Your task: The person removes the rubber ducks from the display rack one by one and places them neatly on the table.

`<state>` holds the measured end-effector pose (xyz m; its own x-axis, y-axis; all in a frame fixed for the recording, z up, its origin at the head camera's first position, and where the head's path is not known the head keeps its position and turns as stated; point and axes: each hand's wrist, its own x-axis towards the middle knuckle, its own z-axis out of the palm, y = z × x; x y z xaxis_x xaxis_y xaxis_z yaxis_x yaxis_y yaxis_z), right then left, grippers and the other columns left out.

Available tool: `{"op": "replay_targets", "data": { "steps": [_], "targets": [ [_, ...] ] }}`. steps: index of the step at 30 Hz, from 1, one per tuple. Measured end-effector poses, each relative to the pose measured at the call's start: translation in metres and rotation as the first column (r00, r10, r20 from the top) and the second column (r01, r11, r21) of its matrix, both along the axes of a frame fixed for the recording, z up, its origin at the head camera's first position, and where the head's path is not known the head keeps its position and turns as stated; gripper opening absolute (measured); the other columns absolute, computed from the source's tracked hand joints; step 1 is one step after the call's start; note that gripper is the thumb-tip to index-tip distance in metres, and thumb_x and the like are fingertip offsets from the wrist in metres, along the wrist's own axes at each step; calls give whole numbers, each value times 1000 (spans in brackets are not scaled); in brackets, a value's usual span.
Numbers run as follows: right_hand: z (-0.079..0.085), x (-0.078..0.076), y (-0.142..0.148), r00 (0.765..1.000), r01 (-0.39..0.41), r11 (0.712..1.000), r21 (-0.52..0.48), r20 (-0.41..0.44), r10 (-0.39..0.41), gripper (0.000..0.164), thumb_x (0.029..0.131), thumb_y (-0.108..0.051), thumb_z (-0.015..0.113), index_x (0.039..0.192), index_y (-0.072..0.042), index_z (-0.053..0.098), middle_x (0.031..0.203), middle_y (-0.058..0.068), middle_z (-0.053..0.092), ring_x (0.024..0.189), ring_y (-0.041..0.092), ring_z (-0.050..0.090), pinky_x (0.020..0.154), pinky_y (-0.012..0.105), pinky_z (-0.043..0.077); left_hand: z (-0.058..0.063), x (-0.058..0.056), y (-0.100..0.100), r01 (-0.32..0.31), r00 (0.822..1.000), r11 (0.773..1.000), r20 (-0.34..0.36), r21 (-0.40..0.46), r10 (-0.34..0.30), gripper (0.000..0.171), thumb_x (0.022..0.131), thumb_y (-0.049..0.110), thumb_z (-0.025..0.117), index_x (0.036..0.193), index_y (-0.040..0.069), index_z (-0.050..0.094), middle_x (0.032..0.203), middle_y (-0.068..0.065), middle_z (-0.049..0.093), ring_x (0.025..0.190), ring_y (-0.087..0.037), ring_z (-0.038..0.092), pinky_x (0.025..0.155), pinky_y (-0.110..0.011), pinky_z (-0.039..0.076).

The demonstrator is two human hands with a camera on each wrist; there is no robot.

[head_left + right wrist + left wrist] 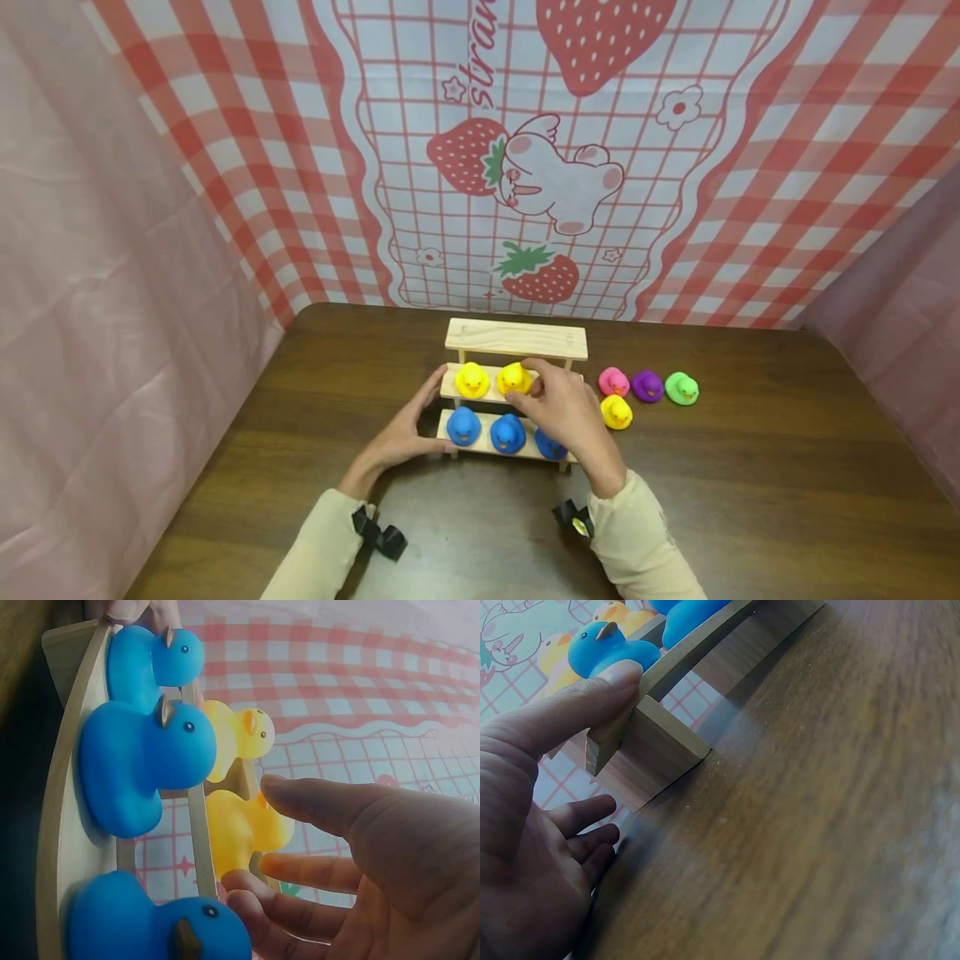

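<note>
A three-tier wooden display rack [516, 337] stands on the table. My left hand [399, 433] holds its left end, thumb on the lower shelf's end beside a blue rubber duck [611, 651]. Three blue ducks line this lower shelf, the right one [550, 446] partly covered by my right hand [564, 408]. On the middle shelf sits a yellow rubber duck [472, 381] at the left. Beside it, my right thumb and fingers pinch a second yellow duck [240, 832] around its head and body. The top shelf bears nothing.
Right of the rack lie a pink duck [613, 382], a purple duck [647, 386], a green duck [682, 388] and a loose yellow duck [617, 412]. Behind the brown table [787, 467] hangs a checked strawberry cloth [645, 250]. A pink curtain [112, 292] hangs at the left.
</note>
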<state>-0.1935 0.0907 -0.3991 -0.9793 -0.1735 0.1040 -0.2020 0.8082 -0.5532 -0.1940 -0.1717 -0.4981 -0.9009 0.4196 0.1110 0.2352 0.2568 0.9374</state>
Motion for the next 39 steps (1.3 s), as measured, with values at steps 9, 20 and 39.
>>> {"op": "replay_targets", "data": {
  "steps": [9,20,39],
  "targets": [
    [-3,2,-6,993,47,996,79,-109,-38,55,82,-46,79,125,-14,68,74,-3,64,59,12,51,57,27,39,-1,-1,0,3,1000,1000,-8,-2,-3,117,75,14,88,163,24,11,171,-5,9,153,-45,20,123,-67,15],
    [-6,3,-9,987,66,993,101,-152,-50,50,82,-44,80,120,-13,72,72,0,64,58,13,50,51,26,36,0,0,0,-5,1000,1000,0,-14,5,117,75,16,88,163,26,12,171,-6,9,152,-46,21,122,-68,15],
    [-4,2,-5,989,34,995,97,-146,-19,50,82,-42,80,122,-13,72,72,0,66,58,13,52,48,24,36,1,-1,0,-7,1000,1000,4,-20,7,116,75,18,88,163,25,12,171,-6,10,153,-44,21,123,-67,15]
  ]
}}
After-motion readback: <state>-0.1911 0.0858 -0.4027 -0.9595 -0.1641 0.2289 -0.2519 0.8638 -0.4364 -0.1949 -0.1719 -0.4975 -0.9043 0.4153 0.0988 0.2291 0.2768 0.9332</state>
